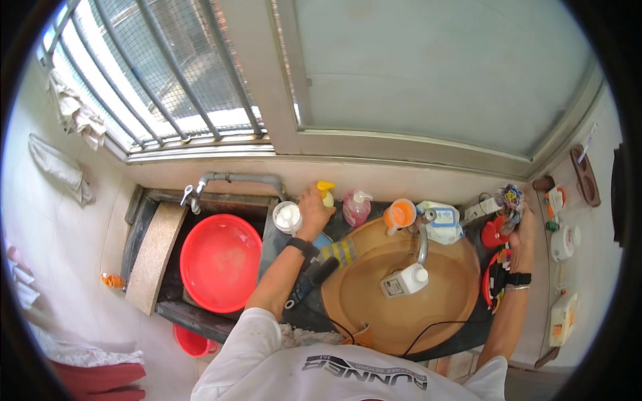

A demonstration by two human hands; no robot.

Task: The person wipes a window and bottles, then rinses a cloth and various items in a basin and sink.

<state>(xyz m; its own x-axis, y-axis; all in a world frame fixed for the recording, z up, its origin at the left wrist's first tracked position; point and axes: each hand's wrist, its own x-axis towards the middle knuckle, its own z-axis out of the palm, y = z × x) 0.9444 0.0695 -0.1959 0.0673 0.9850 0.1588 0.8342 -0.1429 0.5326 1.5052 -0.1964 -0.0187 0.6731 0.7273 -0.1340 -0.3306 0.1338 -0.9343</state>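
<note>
My left hand (315, 211) is at a pump bottle with a yellow top (326, 186), its fingers around the bottle's near side. A pink pump bottle (356, 208) stands to the right of it, and a white-filled tub (288, 217) to its left. On the far right, my right hand (524, 231) is against a bundle of multicoloured hair ties or cloth (512, 200), above a small red container (495, 232); its fingers are partly hidden. A white bottle (406, 280) lies in the tan washbasin (351, 306) below the metal tap (424, 240).
A red plastic basin (220, 263) sits in the dark stone sink at left, under a wall tap (191, 198). An orange cup (399, 214) and a wipes pack (441, 221) stand behind the washbasin. A shelf with bottles runs along the right wall. A black cable crosses the washbasin's near edge.
</note>
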